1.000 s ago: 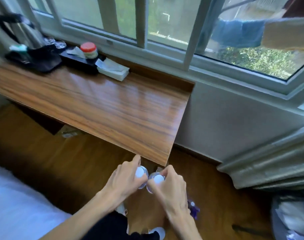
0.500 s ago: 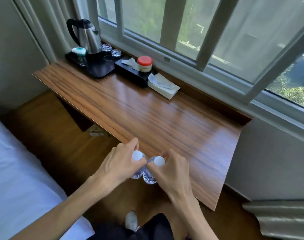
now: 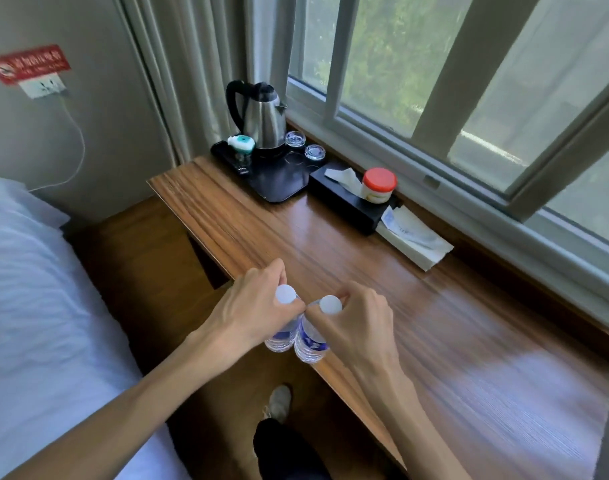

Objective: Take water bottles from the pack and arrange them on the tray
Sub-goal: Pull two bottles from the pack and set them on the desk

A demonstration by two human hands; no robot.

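I carry two clear water bottles with white caps and blue labels, held upright by their necks. My left hand (image 3: 251, 303) grips the left bottle (image 3: 281, 336); my right hand (image 3: 356, 323) grips the right bottle (image 3: 310, 342). The bottles touch each other and hang over the near edge of the wooden desk (image 3: 417, 323). The black tray (image 3: 282, 183) lies at the desk's far left end, well beyond both hands. The pack is out of view.
On the tray stand a steel kettle (image 3: 261, 119), two glasses (image 3: 304, 145) and a small capped container (image 3: 241, 145). Beside it are a black tissue box (image 3: 348, 202), a red-lidded jar (image 3: 379, 185) and a white packet (image 3: 413, 242). A bed (image 3: 36, 306) is at left.
Both hands rose with the bottles from floor level to the desk edge. My view swung left, bringing the tray, kettle and bed into sight.
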